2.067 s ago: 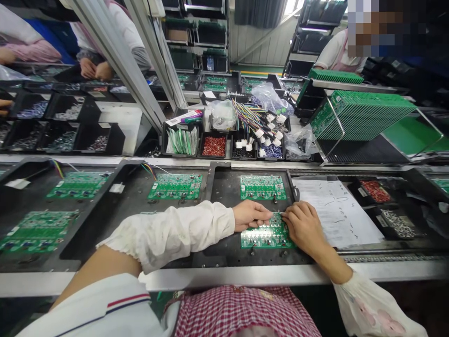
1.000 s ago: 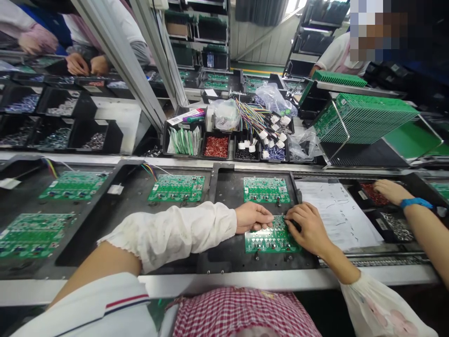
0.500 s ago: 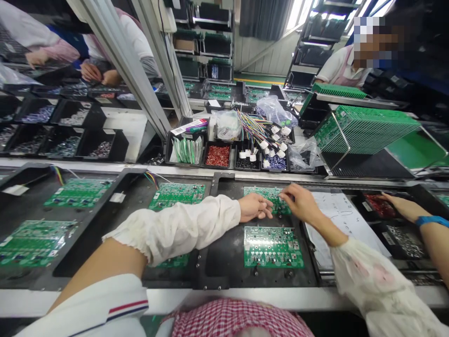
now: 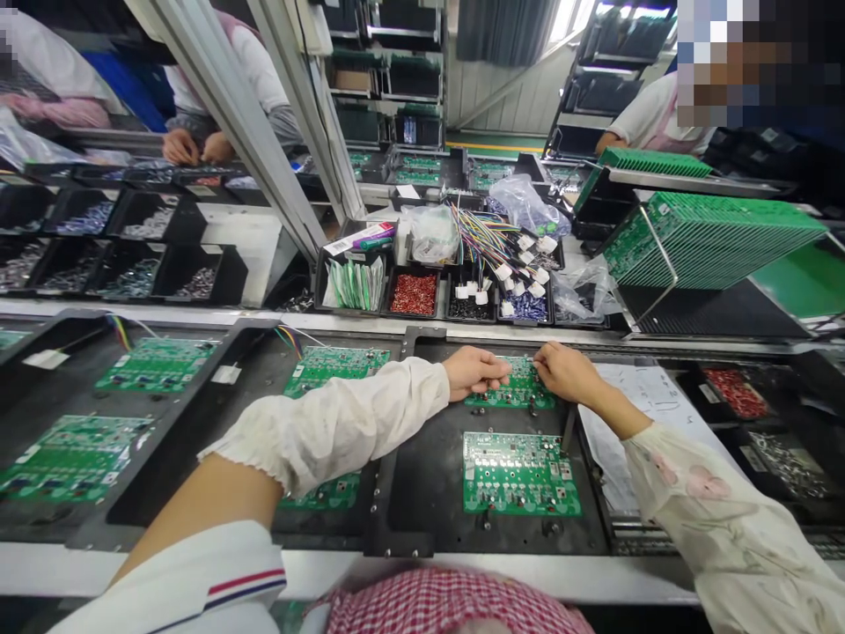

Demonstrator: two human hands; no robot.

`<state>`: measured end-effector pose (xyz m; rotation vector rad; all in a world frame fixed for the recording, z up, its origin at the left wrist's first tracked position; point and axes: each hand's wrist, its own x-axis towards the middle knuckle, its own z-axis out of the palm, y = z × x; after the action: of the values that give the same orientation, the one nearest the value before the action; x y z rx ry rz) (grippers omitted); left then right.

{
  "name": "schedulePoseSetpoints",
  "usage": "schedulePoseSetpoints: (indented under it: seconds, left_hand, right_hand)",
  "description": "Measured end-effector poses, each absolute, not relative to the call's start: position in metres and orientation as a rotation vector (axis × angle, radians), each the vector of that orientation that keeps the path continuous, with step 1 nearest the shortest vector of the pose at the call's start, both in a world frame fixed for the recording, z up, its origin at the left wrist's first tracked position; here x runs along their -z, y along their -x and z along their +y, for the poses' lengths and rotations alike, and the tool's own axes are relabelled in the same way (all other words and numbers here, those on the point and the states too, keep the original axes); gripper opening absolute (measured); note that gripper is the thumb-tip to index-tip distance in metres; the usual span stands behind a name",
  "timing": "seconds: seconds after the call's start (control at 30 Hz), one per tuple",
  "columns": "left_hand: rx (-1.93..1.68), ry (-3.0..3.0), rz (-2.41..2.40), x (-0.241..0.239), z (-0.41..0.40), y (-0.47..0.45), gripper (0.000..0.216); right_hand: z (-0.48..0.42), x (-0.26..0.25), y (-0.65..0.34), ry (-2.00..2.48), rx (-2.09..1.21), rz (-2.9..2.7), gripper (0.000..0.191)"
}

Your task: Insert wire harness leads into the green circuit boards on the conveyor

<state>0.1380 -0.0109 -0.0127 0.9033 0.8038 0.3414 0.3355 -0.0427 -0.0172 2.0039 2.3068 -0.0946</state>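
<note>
From my remote seat I start at the tips: the left fingers (image 4: pixel 496 377) are curled in, thumb against forefinger, over the left part of the far board (image 4: pixel 518 392). Whether a small part sits in that pinch I cannot tell. The right fingers (image 4: pixel 542 359) are bunched with their tips down on the same board's back right corner; pinching or pressing, I cannot say. Behind them the left hand (image 4: pixel 472 372) lies knuckles-up on the board's left edge and the right hand (image 4: pixel 566 374) on its right edge, with bare green showing between them. A second ago both hands were on the near board (image 4: pixel 520 471), just this side of the far board. Half a second ago they had already crossed over, so I judge the near one finished with for now and the same work begun on the far one. The near board lies untouched, flat on the black carrier (image 4: pixel 429 440) that bears both. Right of the far board is a paper sheet (image 4: pixel 650 396), and past it a tray of red parts (image 4: pixel 728 393) — a co-worker's arm was reaching into it a moment ago and is gone from view. Beyond the far board are the parts bins (image 4: pixel 415 293) and a bundle of wires (image 4: pixel 488 231), and further right a rack (image 4: pixel 709 231) of green boards.
</note>
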Motion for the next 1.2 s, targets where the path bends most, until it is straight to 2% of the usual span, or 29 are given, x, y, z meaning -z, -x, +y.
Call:
schedulePoseSetpoints:
  seconds: [0.33, 0.57, 0.63, 0.8, 0.87, 0.93, 1.03, 1.13, 1.2]
  left_hand:
    - [-0.368, -0.863, 0.771, 0.02, -0.01, -0.139, 0.012]
    - [-0.318, -0.868, 0.777, 0.02, -0.01, -0.138, 0.023]
    - [-0.309, -0.837, 0.777, 0.022, -0.014, -0.139, 0.026]
    - [-0.263, -1.062, 0.815, 0.017, -0.007, -0.141, 0.027]
    - [-0.381, -1.36, 0.996, 0.002, 0.023, -0.135, 0.022]
    - [-0.637, -1.569, 1.232, -0.021, 0.071, -0.123, 0.017]
    - [-0.852, -1.661, 1.359, -0.053, 0.145, -0.108, 0.029]
    - [-0.941, -2.162, 1.452, -0.058, 0.181, -0.116, 0.033]
    - [-0.875, -2.621, 1.286, -0.047, 0.176, -0.136, 0.035]
  right_hand:
    - [-0.039, 0.014, -0.333, -1.991, 0.086, 2.254, 0.022]
    - [-0.04, 0.007, -0.325, -1.908, 0.007, 2.217, 0.021]
    - [-0.045, 0.003, -0.322, -1.999, 0.087, 2.255, 0.021]
    - [-0.056, -0.009, -0.311, -2.014, 0.636, 2.759, 0.022]
    - [-0.054, -0.01, -0.312, -2.07, 0.548, 2.843, 0.022]
    - [-0.051, -0.006, -0.318, -2.058, 0.313, 2.843, 0.019]
    - [-0.048, 0.003, -0.328, -1.879, -0.009, 2.734, 0.018]
    - [-0.048, 0.011, -0.334, -1.836, -0.148, 2.615, 0.02]
    - [-0.047, 0.014, -0.335, -1.846, -0.151, 2.593, 0.021]
